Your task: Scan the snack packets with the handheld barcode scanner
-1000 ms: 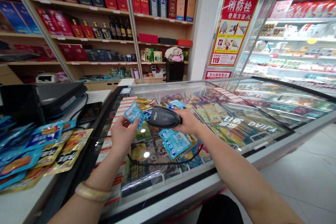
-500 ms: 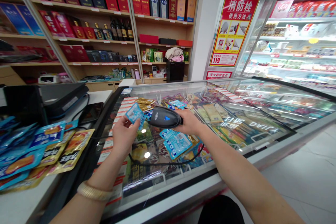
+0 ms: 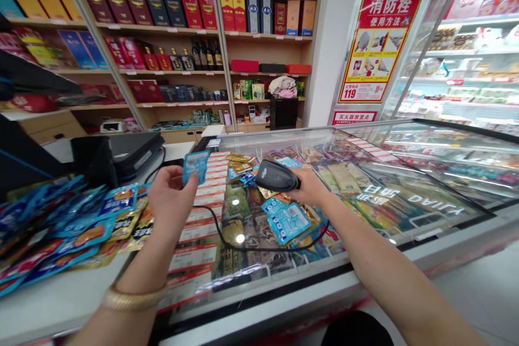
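My left hand (image 3: 170, 197) pinches a small light-blue snack packet (image 3: 195, 166) and holds it up over the freezer's left edge, near the counter. My right hand (image 3: 310, 186) grips a black corded barcode scanner (image 3: 276, 175) above the glass lid; its black cable (image 3: 251, 243) loops down across the glass. Under the scanner, more blue packets (image 3: 286, 220) and gold packets (image 3: 239, 159) lie on the lid. A gold bracelet (image 3: 130, 298) circles my left wrist.
A glass-topped chest freezer (image 3: 405, 194) fills the middle and right. On the white counter (image 3: 65, 297) at left lies a heap of blue and yellow snack packets (image 3: 68, 227), behind it a black till device (image 3: 121, 151). Shelves of boxed liquor (image 3: 170, 16) line the back; a red poster (image 3: 377, 43) hangs at right.
My left hand has carried the blue packet left, away from the scanner toward the counter. The scanner has dipped slightly, and my view has turned left.
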`<action>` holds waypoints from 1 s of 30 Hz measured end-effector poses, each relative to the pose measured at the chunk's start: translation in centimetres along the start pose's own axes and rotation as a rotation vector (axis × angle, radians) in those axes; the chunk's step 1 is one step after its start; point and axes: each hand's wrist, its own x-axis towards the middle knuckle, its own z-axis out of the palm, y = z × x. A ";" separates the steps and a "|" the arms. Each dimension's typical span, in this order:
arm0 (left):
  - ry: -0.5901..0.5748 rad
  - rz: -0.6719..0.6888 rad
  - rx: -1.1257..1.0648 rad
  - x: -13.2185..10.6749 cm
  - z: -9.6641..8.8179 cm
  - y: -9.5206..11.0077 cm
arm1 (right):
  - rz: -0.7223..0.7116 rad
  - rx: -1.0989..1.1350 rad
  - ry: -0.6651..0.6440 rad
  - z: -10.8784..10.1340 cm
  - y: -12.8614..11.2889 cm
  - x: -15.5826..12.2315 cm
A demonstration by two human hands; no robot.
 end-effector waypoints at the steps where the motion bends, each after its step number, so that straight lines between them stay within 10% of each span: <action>1: 0.018 0.058 0.098 0.6 -1.4 -0.1 | 0.001 0.006 0.004 0.0 0.1 0.0; 7: -0.023 0.331 0.601 1.9 -8.2 -3.4 | 0.015 0.016 0.010 0.0 0.1 0.0; 12: -0.122 0.479 0.780 1.5 -9.7 -6.1 | 0.023 0.010 0.039 0.1 0.3 -0.1; 23: -0.133 0.467 0.738 0.4 -9.1 -5.0 | 0.038 -0.066 0.090 -0.1 1.5 0.0; 30: -0.348 0.401 0.378 -1.4 -2.2 -0.4 | 0.074 -0.090 0.201 -0.5 1.8 0.2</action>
